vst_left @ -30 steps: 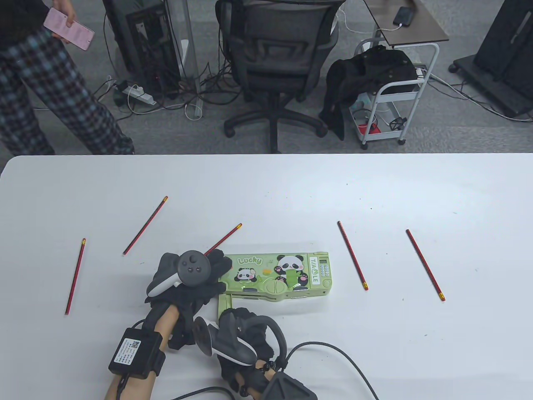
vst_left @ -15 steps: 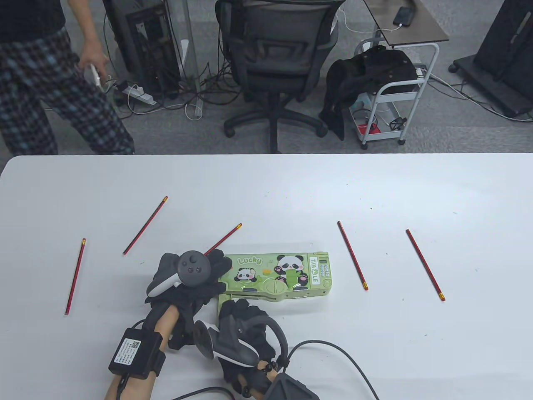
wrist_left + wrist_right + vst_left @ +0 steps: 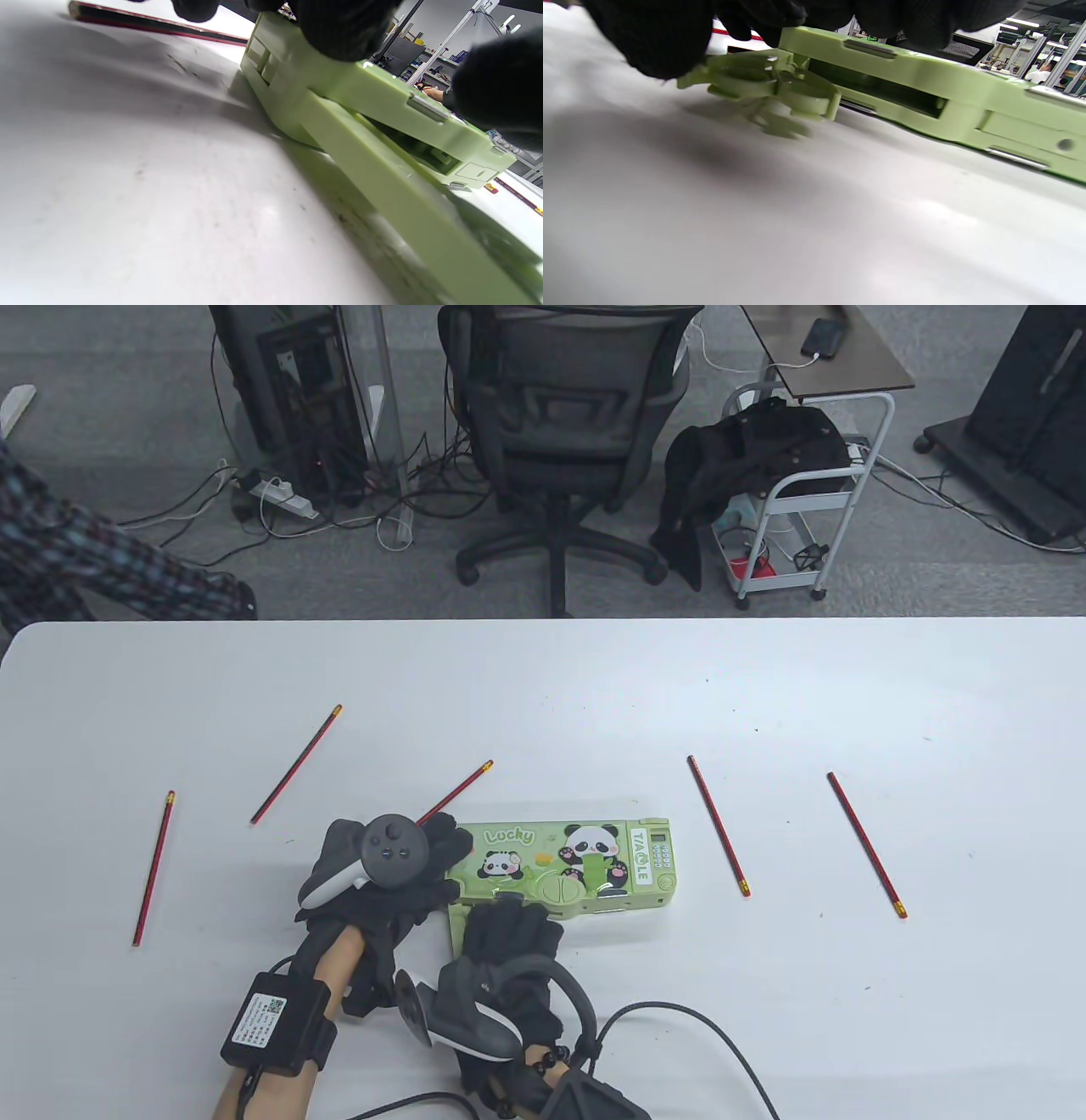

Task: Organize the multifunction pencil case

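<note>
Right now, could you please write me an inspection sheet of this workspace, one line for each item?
Surface: white table, with small dark specks.
Job's things: green pencil case lies flat with its lid closed; a side tray sticks out at its near left corner. Five red pencils lie loose: far left, left, by the case, right, far right.
Clutter: nothing seen on the table.
Grippers: left hand rests on the case's left end; right hand touches its near edge at the tray.
Cables: black cable runs from the right wrist over the table.
Surroundings: office chair, white cart, floor cables, a person's leg at left.
</note>
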`<state>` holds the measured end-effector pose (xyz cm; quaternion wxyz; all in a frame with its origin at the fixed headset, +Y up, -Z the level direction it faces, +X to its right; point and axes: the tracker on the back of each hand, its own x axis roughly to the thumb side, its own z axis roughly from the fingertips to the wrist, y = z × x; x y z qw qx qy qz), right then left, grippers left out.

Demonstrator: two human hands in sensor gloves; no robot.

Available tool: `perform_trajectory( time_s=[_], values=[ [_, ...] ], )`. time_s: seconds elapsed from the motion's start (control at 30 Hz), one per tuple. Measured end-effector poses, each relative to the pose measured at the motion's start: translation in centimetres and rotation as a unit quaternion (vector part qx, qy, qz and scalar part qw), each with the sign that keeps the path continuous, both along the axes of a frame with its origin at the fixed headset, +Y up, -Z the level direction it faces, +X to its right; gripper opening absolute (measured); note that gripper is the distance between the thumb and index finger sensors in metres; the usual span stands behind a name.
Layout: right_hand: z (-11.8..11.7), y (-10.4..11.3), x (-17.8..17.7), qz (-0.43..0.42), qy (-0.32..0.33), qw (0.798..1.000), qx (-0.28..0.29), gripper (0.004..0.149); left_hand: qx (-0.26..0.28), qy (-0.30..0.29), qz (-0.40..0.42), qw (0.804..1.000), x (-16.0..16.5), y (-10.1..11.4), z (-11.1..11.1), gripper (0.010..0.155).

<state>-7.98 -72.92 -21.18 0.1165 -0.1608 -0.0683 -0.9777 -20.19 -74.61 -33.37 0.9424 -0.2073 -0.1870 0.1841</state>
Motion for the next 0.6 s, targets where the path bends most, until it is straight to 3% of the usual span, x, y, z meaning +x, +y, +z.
perform_trajectory(
  time_s=[0.33, 0.6],
  values=[
    [-1.3, -0.2, 4.6, 0.021, -0.043, 0.999, 0.011, 0.099, -0.001, 0.000, 0.000, 1.000, -0.1, 0.0, -0.1, 0.064],
    [-3.4, -0.6, 7.6, -0.013, -0.066, 0.998, -0.009, 0.102, -0.002, 0.000, 0.001, 1.000, -0.1, 0.0, -0.1, 0.064]
  ],
)
